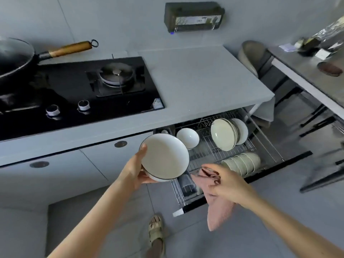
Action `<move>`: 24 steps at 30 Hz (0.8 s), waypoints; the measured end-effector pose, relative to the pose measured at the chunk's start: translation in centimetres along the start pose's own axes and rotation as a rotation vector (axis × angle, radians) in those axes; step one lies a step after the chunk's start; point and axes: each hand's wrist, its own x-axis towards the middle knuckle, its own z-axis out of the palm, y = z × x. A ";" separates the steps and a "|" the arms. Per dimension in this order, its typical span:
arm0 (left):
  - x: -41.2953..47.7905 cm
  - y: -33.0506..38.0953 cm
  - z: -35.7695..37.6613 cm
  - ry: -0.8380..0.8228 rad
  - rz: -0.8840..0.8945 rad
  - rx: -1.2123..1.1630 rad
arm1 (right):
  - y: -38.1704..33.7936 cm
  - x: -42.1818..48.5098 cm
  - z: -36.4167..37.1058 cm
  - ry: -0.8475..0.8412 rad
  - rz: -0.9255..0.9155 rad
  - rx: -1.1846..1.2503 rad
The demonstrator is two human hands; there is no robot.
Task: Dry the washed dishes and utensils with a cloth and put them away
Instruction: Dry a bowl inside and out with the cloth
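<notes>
My left hand [136, 171] grips a white bowl with a thin dark rim [164, 157], thumb on its rim, tilted toward me above the left end of the pulled-out wire drawer rack [208, 146]. To its right my right hand [226, 183] holds a pink cloth [220, 211], which hangs down over the drawer front. In the rack stand a white bowl [188, 137], upright plates [226, 134] and a row of small bowls on edge [242, 162].
A grey countertop [195, 81] carries a black gas hob [81, 90] with a wok [14, 56] at the left. A chair [258, 58] and a table [316, 75] stand to the right. My sandalled foot [156, 233] is on the floor below the drawer.
</notes>
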 end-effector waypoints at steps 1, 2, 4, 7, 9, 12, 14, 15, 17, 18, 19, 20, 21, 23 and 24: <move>1.3 0.0 1.4 -0.028 -0.010 0.005 | 0.4 1.5 -0.7 -0.093 0.051 0.038; 2.5 0.0 2.7 -0.064 -0.016 0.008 | 0.5 2.9 -1.2 -0.160 0.082 0.110; 4.9 0.0 5.6 -0.148 -0.009 0.022 | 1.1 6.2 -1.8 -0.153 0.126 0.253; 7.7 -0.6 9.5 -0.243 -0.021 0.000 | 2.8 11.0 -2.7 0.041 0.183 0.340; 10.2 -1.3 11.3 -0.270 -0.070 -0.044 | 4.2 13.7 -3.6 0.105 0.191 0.323; 14.4 -2.5 13.7 -0.211 -0.181 -0.099 | 7.0 17.6 -4.8 0.114 0.218 0.224; 17.1 -2.8 15.2 -0.124 -0.252 -0.091 | 9.1 20.3 -5.4 0.086 0.231 0.148; 18.4 -3.0 15.9 -0.094 -0.290 -0.121 | 10.1 21.8 -5.6 0.073 0.230 0.130; 20.9 -3.2 16.9 -0.033 -0.336 -0.208 | 11.9 24.8 -5.8 0.054 0.224 0.094; 22.2 -3.4 17.2 -0.007 -0.342 -0.240 | 12.6 26.4 -5.9 0.047 0.217 0.064; 23.4 -3.6 17.5 0.011 -0.343 -0.267 | 13.2 28.0 -5.9 0.040 0.206 0.034; 24.5 -3.8 17.8 0.031 -0.341 -0.286 | 13.7 29.6 -5.8 0.032 0.198 0.013; 25.6 -3.9 18.2 0.053 -0.336 -0.281 | 14.1 31.1 -5.7 0.026 0.192 -0.003; 27.8 -3.6 18.9 0.099 -0.303 -0.130 | 14.7 34.1 -5.2 0.025 0.183 -0.026; 29.0 -3.5 19.2 0.136 -0.277 0.012 | 14.9 35.5 -5.0 0.022 0.183 -0.032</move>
